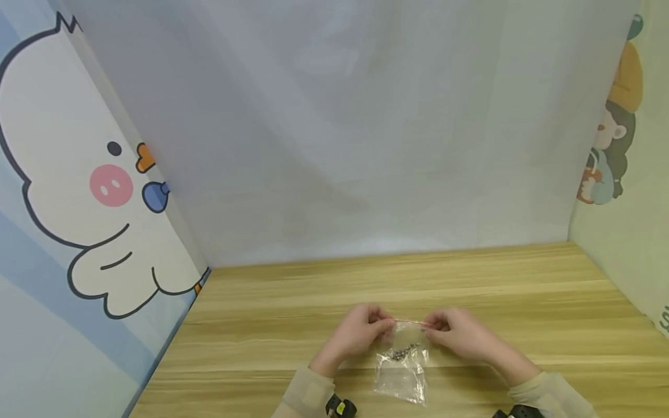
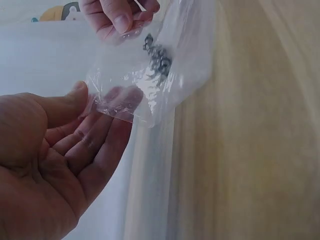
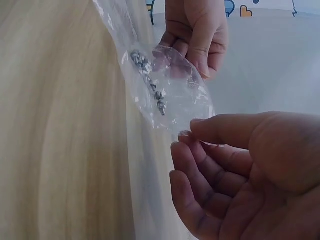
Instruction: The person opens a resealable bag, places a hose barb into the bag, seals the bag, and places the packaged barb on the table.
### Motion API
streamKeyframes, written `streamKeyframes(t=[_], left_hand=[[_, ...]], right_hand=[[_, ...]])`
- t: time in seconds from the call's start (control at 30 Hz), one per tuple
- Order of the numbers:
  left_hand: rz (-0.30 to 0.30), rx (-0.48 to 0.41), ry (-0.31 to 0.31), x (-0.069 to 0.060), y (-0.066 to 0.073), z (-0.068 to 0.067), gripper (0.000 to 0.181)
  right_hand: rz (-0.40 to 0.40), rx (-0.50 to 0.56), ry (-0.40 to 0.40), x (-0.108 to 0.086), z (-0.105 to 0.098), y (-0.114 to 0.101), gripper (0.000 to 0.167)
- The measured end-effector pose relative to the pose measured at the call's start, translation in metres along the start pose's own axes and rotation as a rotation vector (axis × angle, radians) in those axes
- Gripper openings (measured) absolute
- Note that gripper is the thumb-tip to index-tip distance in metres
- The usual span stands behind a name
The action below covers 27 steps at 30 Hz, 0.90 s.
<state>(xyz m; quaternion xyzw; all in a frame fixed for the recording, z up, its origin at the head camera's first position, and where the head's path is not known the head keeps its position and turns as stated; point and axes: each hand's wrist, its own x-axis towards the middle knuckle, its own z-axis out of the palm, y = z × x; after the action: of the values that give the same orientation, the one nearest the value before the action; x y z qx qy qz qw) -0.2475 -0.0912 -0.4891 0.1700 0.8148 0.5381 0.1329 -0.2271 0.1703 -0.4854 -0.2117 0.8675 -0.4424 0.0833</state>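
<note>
A clear zip-lock plastic bag hangs between both hands just over the wooden table. Inside it lies a small cluster of dark metal screws, also visible through the film as shiny screws in the right wrist view. My left hand pinches one end of the bag's top edge between thumb and fingers. At the opposite end of that edge, my right hand pinches the film the same way. A reddish line runs along the top edge between them. Whether the bag's mouth is sealed cannot be told.
The wood-grain table spreads out around the hands. A pale grey sheet stands behind it. Panels with cartoon prints flank both sides, a white duck at left and a small figure at right.
</note>
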Motion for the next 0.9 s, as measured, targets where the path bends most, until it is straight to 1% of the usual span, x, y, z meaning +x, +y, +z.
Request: streamKeyframes(t=[0.07,0.13,0.23,0.33,0.43,0.53,0.57,0.8,0.9], left_hand=[[-0.005,-0.030,-0.005,-0.0002,0.0006,-0.0004,0.010],[-0.010,-0.047,-0.016,-0.0006,0.0013,-0.0012,0.021],[-0.014,-0.060,-0.037,-0.0014,0.0029,-0.0024,0.029],[-0.007,-0.016,-0.030,-0.0017,0.0038,-0.0027,0.021],[-0.013,-0.002,-0.017,-0.0012,0.0034,-0.0019,0.012],[-0.020,-0.005,-0.004,-0.0005,0.0030,-0.0011,0.008],[-0.021,-0.009,-0.001,-0.0002,0.0029,-0.0008,0.007],[-0.030,-0.133,-0.008,0.0008,0.0016,0.0011,0.008],[-0.036,-0.148,0.002,0.0009,0.0016,0.0020,0.008]], right_hand=[[-0.002,0.002,0.008,0.0002,-0.0009,-0.0004,0.011],[-0.001,0.000,0.016,0.0000,-0.0018,-0.0011,0.011],[0.001,-0.005,0.023,-0.0006,-0.0030,-0.0020,0.010],[0.001,-0.008,0.026,-0.0010,-0.0035,-0.0024,0.008],[0.000,-0.009,0.027,-0.0010,-0.0033,-0.0021,0.007],[0.002,-0.005,0.027,-0.0008,-0.0028,-0.0017,0.007],[0.002,-0.004,0.026,-0.0008,-0.0027,-0.0017,0.008],[-0.007,-0.014,0.026,-0.0001,-0.0025,-0.0023,0.008],[-0.008,-0.010,0.026,0.0004,-0.0024,-0.0020,0.009]])
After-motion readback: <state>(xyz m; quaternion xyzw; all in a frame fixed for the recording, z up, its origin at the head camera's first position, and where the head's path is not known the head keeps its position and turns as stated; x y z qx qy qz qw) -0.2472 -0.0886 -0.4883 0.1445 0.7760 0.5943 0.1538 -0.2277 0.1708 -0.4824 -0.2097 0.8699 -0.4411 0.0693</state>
